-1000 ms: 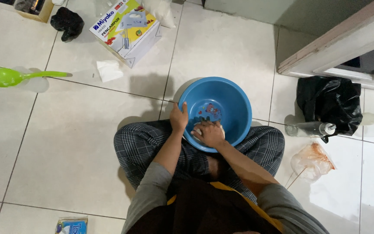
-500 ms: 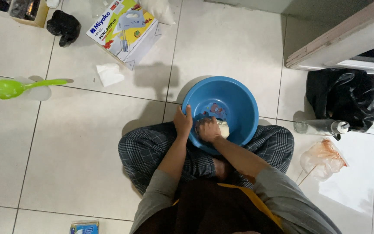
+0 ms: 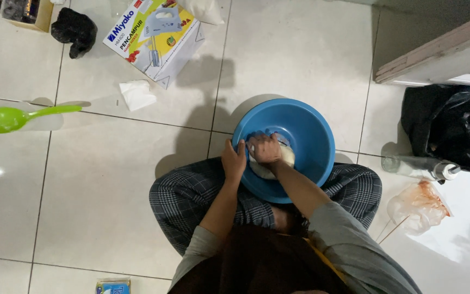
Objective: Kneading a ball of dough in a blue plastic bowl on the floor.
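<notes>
The right hand (image 3: pixel 266 149) is down inside the blue basin (image 3: pixel 311 125), knuckles up and fingers curled, pressing into a pale lump of dough (image 3: pixel 276 163) that lies on the basin's floor toward the near side; the fingers are bent around the top of the lump, though how far they close on it cannot be told from above. The left hand (image 3: pixel 234 161) rests on the basin's near-left rim, thumb and fingers clasped over the edge; the two hands sit close together but do not touch. The basin stands on the white tiled floor (image 3: pixel 110 179), tucked against the person's crossed legs in grey checked trousers (image 3: pixel 191 196), its near edge overlapping the lap.

Further out, to the left, a lime-green plastic ladle (image 3: pixel 12 117) lies well apart from the basin, with a crumpled white tissue (image 3: pixel 137 95) between the two; beyond that sits a cardboard box for a hand mixer (image 3: pixel 156 37) and a black cloth bundle (image 3: pixel 74 30). To the right, a clear bottle with a white cap (image 3: pixel 420 166) lies on its side just beside a black plastic bag (image 3: pixel 452 122), and a crumpled clear bag stained orange (image 3: pixel 419 206) rests nearer the person's knee.
</notes>
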